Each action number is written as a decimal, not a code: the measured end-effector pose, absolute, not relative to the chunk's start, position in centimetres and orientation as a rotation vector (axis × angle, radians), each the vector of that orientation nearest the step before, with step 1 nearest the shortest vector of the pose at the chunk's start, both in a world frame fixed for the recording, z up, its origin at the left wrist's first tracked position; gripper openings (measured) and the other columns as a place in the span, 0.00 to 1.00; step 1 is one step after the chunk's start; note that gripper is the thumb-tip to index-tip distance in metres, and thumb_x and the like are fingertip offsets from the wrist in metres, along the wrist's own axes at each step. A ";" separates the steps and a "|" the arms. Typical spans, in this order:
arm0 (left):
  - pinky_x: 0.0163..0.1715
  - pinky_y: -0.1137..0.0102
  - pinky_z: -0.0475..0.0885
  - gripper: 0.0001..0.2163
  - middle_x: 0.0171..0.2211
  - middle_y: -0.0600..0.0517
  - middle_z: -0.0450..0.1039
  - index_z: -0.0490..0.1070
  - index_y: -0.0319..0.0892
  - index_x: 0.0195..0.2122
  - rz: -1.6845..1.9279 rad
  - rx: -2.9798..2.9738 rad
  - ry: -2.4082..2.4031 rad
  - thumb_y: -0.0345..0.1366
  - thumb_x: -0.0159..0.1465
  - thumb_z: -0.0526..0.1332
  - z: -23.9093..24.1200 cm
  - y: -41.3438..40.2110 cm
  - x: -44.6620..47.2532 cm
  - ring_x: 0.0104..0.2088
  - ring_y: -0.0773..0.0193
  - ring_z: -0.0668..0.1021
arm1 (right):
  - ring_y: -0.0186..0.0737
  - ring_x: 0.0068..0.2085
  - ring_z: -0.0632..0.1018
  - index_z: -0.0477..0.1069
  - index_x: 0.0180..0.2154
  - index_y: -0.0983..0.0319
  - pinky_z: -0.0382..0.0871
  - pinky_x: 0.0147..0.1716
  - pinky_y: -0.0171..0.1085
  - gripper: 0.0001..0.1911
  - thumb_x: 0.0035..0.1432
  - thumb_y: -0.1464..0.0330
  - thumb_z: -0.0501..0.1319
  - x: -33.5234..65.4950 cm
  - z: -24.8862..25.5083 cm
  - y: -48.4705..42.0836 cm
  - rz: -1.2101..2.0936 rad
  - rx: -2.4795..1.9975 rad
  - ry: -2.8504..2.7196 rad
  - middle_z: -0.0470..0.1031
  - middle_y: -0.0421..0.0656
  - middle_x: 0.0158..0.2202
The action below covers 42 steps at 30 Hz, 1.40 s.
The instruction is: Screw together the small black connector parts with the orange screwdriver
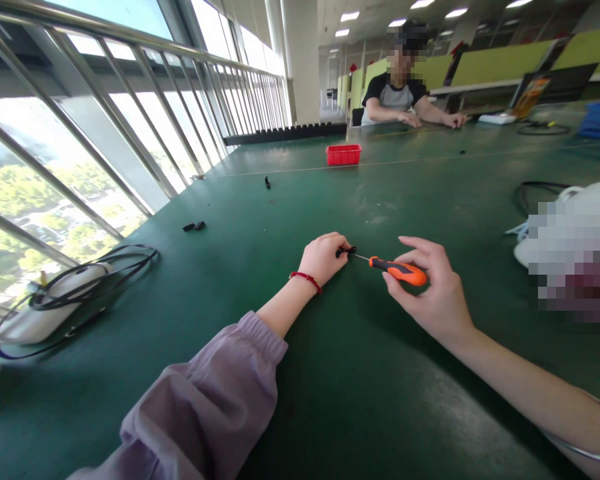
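Note:
My left hand [327, 257] rests on the green table, its fingers closed on a small black part [345, 251]. Most of that part is hidden by the fingers, so its kind cannot be made out. An orange-and-black screwdriver [403, 272] lies nearly level, its thin metal shaft pointing left and its tip at the black part. Around its handle is my right hand [437, 287], holding it loosely between thumb and fingers, with the index finger raised off it.
Small black pieces [195, 227] and another black piece [267, 183] lie to the left. Farther back stands a red bin [343, 155]. A white device with black cable [75, 287] sits left by the railing. A pixelated white bundle [575, 247] is right. Opposite sits a person [397, 93].

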<state>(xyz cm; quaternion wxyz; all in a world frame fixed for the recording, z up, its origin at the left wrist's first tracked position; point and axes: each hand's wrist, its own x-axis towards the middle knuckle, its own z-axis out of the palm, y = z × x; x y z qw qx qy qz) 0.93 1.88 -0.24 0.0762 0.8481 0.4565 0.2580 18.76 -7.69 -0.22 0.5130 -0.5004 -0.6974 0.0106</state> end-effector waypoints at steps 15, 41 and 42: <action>0.38 0.69 0.71 0.06 0.37 0.50 0.75 0.72 0.43 0.34 0.739 2.508 1.665 0.30 0.58 0.57 -0.1 1.7 0.8 0.40 0.60 0.75 | 0.36 0.25 0.75 0.75 0.37 0.58 0.68 0.27 0.36 0.09 0.55 0.66 0.58 19.0 -0.5 -7.6 0.229 -1.287 -1.850 0.77 0.39 0.28; 0.47 0.64 0.69 0.08 0.38 0.51 0.77 0.75 0.42 0.38 0.878 2.441 1.336 0.37 0.60 0.60 -1.0 3.6 -1.2 0.42 0.60 0.75 | 0.41 0.34 0.79 0.75 0.37 0.59 0.70 0.35 0.39 0.10 0.57 0.63 0.57 19.3 -0.3 -7.6 0.383 -1.442 -1.673 0.79 0.41 0.34; 0.46 0.64 0.69 0.07 0.37 0.51 0.77 0.75 0.42 0.36 0.884 2.436 1.333 0.37 0.59 0.61 -1.0 3.6 -1.2 0.41 0.60 0.75 | 0.41 0.34 0.79 0.75 0.37 0.59 0.70 0.35 0.39 0.10 0.56 0.63 0.58 19.3 -0.2 -7.6 0.381 -1.443 -1.673 0.79 0.41 0.34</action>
